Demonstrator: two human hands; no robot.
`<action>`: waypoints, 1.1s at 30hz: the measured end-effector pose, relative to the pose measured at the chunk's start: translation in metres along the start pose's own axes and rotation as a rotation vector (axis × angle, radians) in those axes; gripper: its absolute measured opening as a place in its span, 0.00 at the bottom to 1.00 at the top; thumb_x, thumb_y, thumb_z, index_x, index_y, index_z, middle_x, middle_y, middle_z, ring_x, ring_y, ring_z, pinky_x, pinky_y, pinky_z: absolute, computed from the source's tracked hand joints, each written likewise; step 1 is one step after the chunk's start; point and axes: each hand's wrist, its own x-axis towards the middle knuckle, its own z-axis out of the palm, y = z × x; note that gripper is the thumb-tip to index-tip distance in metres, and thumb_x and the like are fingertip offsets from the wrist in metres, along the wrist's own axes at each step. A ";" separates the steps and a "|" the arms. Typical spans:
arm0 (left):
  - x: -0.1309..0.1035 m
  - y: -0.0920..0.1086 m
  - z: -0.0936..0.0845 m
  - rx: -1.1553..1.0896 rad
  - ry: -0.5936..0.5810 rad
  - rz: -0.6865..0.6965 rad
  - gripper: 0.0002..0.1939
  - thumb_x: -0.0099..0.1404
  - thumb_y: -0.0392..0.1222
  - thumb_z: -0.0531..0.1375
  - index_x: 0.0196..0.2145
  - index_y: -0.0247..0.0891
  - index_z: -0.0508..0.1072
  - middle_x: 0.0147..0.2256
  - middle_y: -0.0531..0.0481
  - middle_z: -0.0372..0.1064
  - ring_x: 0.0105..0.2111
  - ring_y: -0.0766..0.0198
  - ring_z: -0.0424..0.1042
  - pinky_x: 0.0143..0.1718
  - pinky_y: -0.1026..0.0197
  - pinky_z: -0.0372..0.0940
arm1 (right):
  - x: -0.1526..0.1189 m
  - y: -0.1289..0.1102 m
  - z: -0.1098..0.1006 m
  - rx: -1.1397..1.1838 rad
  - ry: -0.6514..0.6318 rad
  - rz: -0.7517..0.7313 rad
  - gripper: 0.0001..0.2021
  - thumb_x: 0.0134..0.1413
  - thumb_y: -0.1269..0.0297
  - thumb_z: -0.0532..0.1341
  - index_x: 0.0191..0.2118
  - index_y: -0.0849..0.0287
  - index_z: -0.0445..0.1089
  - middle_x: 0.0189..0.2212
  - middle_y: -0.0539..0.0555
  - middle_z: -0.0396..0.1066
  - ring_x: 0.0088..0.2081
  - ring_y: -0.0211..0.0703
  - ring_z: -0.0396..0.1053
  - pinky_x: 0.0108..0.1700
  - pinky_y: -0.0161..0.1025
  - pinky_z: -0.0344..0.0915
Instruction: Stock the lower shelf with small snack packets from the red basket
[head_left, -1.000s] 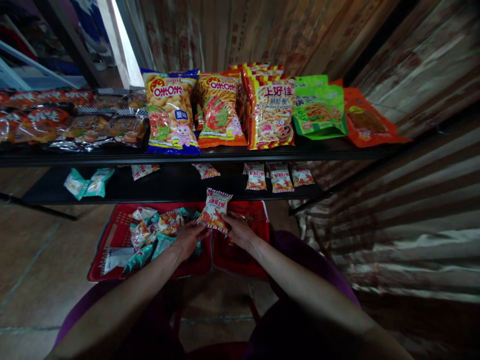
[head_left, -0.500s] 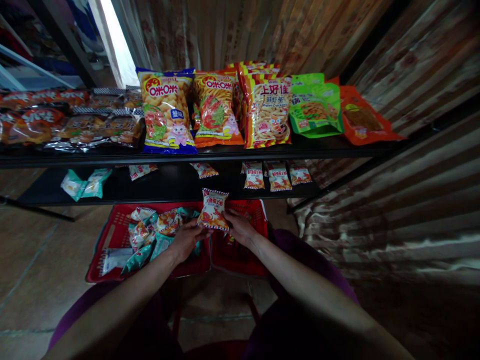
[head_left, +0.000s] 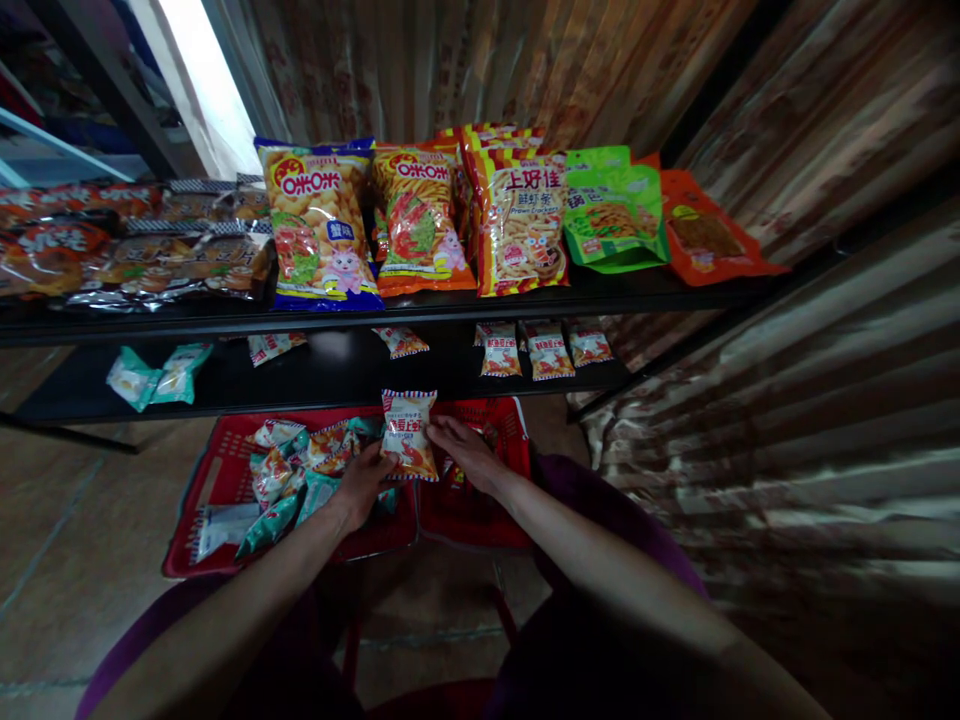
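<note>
A small white-and-orange snack bag [head_left: 409, 435] with striped ends stands upright between my hands, its printed front facing me. My left hand [head_left: 364, 485] is closed on its lower left edge. At the bag's right edge my right hand [head_left: 469, 450] has its fingertips closed on the side. Below is a red basket [head_left: 191, 500], its left part holding several small snack bags, some orange and white, others teal [head_left: 270, 525]. The right part of the basket, under my right hand, holds a few dark red packets [head_left: 454, 473], partly hidden.
Just ahead, the lower black shelf [head_left: 337, 375] carries orange-and-white bags [head_left: 550, 350] at the right and two teal bags [head_left: 180, 375] at the left. Larger snack bags [head_left: 322, 225] line the upper shelf [head_left: 450, 308]. A curtain [head_left: 750, 420] hangs at the right.
The snack bag has moved slightly left and down with my hands and has turned more upright. The view has shifted a little to the right.
</note>
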 end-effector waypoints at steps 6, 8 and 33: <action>-0.004 -0.001 0.001 0.203 -0.057 0.023 0.18 0.49 0.44 0.66 0.38 0.35 0.73 0.35 0.45 0.74 0.33 0.59 0.72 0.31 0.61 0.66 | 0.005 -0.017 -0.012 0.049 0.125 0.064 0.17 0.40 0.51 0.67 0.36 0.56 0.73 0.38 0.52 0.75 0.39 0.41 0.71 0.37 0.36 0.65; -0.005 0.000 0.002 0.229 -0.074 0.033 0.19 0.50 0.44 0.65 0.40 0.35 0.73 0.36 0.45 0.74 0.33 0.60 0.71 0.31 0.61 0.66 | 0.005 -0.019 -0.013 0.070 0.181 0.070 0.16 0.38 0.53 0.68 0.33 0.58 0.73 0.36 0.53 0.76 0.36 0.41 0.71 0.34 0.35 0.64; -0.020 -0.017 0.023 -0.142 -0.117 -0.315 0.10 0.57 0.42 0.64 0.33 0.33 0.70 0.32 0.43 0.74 0.34 0.59 0.75 0.35 0.62 0.67 | 0.019 -0.001 -0.021 0.171 0.428 0.083 0.05 0.43 0.65 0.67 0.25 0.59 0.71 0.27 0.51 0.73 0.31 0.38 0.70 0.32 0.37 0.72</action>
